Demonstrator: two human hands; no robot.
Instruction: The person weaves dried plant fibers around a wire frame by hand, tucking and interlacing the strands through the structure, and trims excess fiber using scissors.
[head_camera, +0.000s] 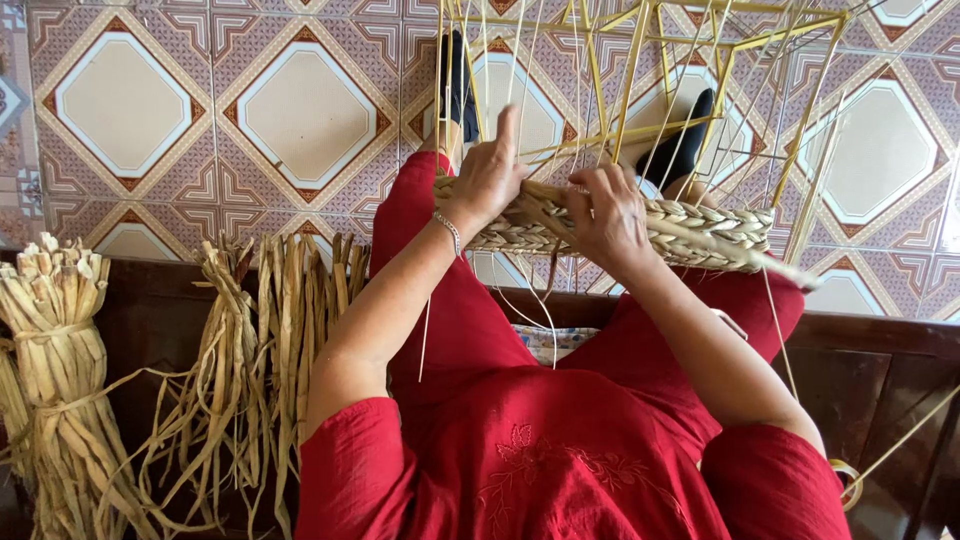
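Patterned tile floor (300, 110) below; left hand (487, 180) and right hand (607, 215) both gripping woven basket (700, 235) on lap.

A: How are the arms posed?
B: Both bare forearms extend forward from short red sleeves, converging above the lap, elbows bent and held close to the trunk.

A: And the left hand (487, 180)?
B: Palm down, wrist slightly raised and ringed by a thin silver bracelet (447, 229); the index finger points straight ahead while the other fingers curl downward in a grip.

A: The right hand (607, 217)?
B: Just beside the left, knuckles uppermost, fingers flexed and pinched closed, wrist bent inward.
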